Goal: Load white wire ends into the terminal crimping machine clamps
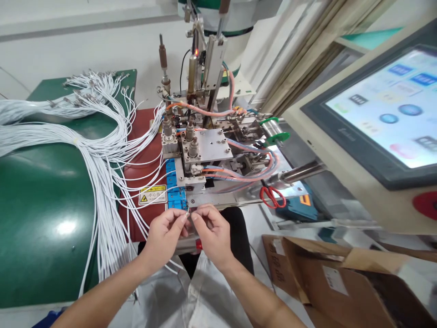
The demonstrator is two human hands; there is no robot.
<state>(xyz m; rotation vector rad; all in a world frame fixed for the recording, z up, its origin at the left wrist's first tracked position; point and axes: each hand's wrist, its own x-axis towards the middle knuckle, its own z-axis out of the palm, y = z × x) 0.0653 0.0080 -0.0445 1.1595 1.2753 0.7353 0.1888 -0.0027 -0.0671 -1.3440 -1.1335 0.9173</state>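
In the head view, my left hand point(167, 233) and my right hand point(214, 231) meet just in front of the machine's near edge. Thumb and fingers of the left pinch a white cable near its tip; a white length point(173, 269) hangs below that hand. My right hand's fingers are closed right beside the tip, and what they hold is too small to make out. Just beyond my hands is a row of blue holders point(176, 197) on the machine point(206, 146), with several white cables running into it. A large bundle of white cables point(97, 182) lies to the left.
A green table point(37, 191) supports the bundles at left. A yellow warning label point(152, 195) is on the red plate point(134, 223). Red-handled scissors point(272, 197) and a wire spool point(274, 130) are at right. A touchscreen point(392, 105) overhangs an open cardboard box point(355, 291).
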